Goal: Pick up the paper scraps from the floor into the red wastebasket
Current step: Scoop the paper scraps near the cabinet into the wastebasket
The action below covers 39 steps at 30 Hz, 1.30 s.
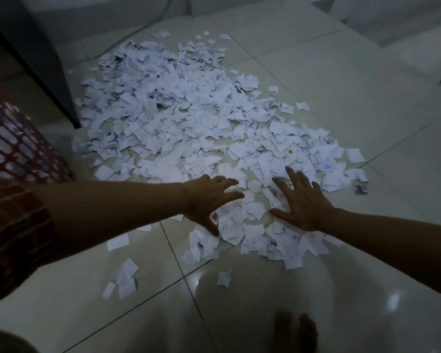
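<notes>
I see both hands spread flat, fingers apart — left hand (209,200) and right hand (303,202) at the near edge of the paper scraps (189,118) heaped on the floor (265,301); the red wastebasket (18,143) stands far left.

We seem to be indoors in a home or a small office, in dim light. We see a glossy pale tiled floor (303,289) with dark grout lines, a dark furniture leg (49,72), a cable (127,36) running along the floor, and a bare foot (294,332).
</notes>
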Tool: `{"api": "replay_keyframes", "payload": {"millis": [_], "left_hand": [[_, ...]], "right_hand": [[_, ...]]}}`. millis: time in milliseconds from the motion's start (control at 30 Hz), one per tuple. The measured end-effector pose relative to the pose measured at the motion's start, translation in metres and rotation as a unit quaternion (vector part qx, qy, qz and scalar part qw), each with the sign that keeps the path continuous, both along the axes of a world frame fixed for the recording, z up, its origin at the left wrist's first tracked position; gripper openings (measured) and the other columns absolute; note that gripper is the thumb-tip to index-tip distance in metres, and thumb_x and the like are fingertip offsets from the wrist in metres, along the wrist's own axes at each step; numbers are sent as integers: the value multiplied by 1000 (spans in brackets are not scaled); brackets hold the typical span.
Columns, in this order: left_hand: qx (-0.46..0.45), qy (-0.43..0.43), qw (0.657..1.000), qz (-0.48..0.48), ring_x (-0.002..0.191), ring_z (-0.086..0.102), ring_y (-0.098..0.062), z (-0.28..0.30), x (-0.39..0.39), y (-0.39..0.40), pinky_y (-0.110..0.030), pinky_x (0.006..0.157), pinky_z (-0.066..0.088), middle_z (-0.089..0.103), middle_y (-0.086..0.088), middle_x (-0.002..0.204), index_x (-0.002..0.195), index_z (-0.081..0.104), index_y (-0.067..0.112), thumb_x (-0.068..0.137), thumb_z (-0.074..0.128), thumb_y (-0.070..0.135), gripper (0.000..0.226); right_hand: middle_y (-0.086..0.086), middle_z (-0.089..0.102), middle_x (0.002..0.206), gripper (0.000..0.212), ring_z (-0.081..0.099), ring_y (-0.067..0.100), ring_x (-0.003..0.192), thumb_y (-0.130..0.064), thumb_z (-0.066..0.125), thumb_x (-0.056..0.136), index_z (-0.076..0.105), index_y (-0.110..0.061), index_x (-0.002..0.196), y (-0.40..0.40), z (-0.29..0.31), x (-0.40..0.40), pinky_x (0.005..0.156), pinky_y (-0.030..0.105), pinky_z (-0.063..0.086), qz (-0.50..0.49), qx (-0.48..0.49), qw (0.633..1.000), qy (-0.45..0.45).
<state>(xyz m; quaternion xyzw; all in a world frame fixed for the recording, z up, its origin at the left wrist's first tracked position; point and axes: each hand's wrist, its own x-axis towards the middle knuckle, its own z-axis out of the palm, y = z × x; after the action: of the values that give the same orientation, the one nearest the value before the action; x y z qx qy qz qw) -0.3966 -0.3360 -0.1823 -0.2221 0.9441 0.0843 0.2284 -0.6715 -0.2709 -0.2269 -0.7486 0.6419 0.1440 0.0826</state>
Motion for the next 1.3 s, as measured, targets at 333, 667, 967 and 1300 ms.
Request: {"api": "replay_keyframes", "payload": {"millis": [333, 667, 967, 1300], "left_hand": [[63, -80, 994, 38, 142, -10, -46, -47, -50, 17, -65, 113, 15, -25, -5, 157, 145, -7, 55, 66, 76, 64, 115], [-16, 29, 995, 92, 109, 45, -31, -52, -72, -13, -40, 80, 48, 30, -18, 138, 142, 31, 27, 96, 50, 16, 51], [-59, 16, 993, 96, 98, 58, -31, -34, -68, -36, -32, 71, 41, 49, -14, 121, 140, 41, 16, 96, 47, 7, 45], [-118, 24, 988, 97, 95, 58, -30, 15, -33, -52, -34, 69, 44, 51, -12, 115, 132, 46, 13, 96, 49, 10, 36]], "right_hand": [[7, -28, 157, 107, -12, 46, 144, -89, 44, 66, -9, -46, 149, -49, -13, -28, 106, 72, 17, -152, 21, 984, -92], [12, -23, 158, 108, -18, 49, 142, -94, 39, 58, -9, -55, 145, -76, -33, -20, 107, 74, 4, -183, 36, 973, -133], [17, 41, 104, 34, 50, 36, 89, -35, 61, 84, 56, -17, 113, -69, -37, 3, 69, 39, 48, -21, -96, 974, -203], [6, 40, 89, 12, 50, 29, 82, -23, 67, 81, 58, -17, 88, -89, 3, 41, 64, 28, 29, 16, -66, 968, -240]]}}
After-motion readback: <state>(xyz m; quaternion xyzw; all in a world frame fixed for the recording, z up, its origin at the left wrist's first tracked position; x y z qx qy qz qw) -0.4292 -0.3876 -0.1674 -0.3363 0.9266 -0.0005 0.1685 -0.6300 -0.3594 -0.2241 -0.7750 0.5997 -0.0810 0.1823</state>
